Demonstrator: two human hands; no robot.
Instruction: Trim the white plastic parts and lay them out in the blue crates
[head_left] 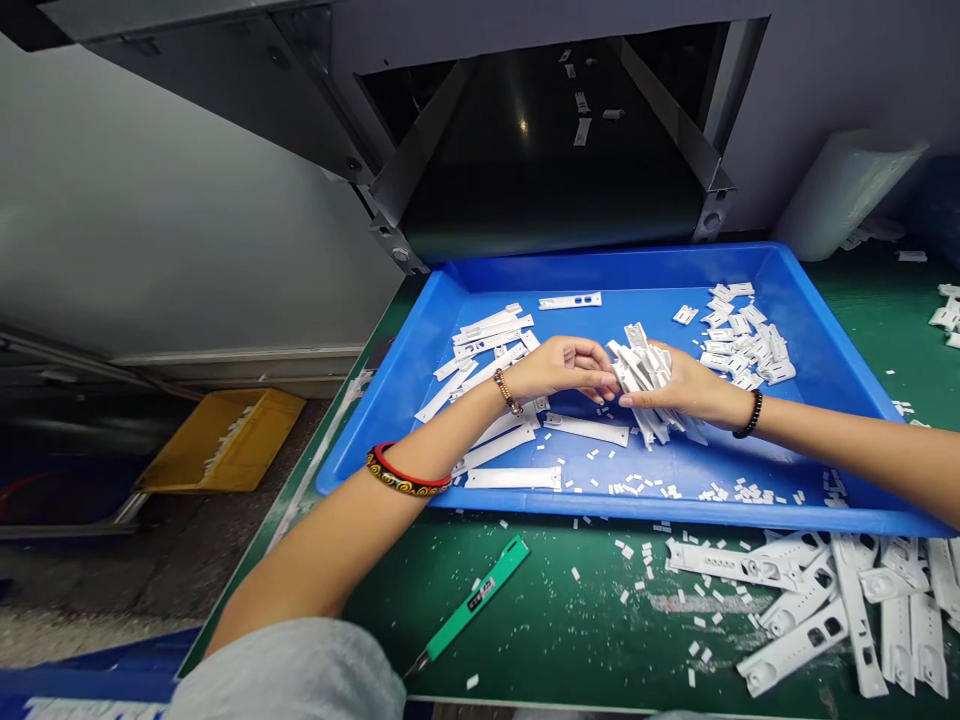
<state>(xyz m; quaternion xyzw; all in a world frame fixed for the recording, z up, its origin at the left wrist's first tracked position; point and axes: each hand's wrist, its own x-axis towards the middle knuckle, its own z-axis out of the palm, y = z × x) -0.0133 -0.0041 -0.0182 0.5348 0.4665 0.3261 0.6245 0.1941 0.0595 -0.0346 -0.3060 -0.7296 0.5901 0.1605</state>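
Observation:
My right hand (686,388) is closed around a thick bundle of small white plastic pieces (641,370), held above the blue tray (600,508). The pieces stick out at differing angles. At the bundle's left side is my left hand (574,368), fingers loosely curled and apart, their tips at or touching the pieces. No piece shows inside it. Beneath and left of that hand, long white plastic strips (487,345) lie loosely in the tray. Small white clips (742,340) are heaped at the tray's right side.
Behind the tray a dark conveyor belt (547,190) carries a few white pieces. A green cutter-like tool (476,600) lies on the green table (570,640). More white strips (795,630) lie front right. A plastic roll (847,195) stands back right; a yellow bin (259,440) is at left.

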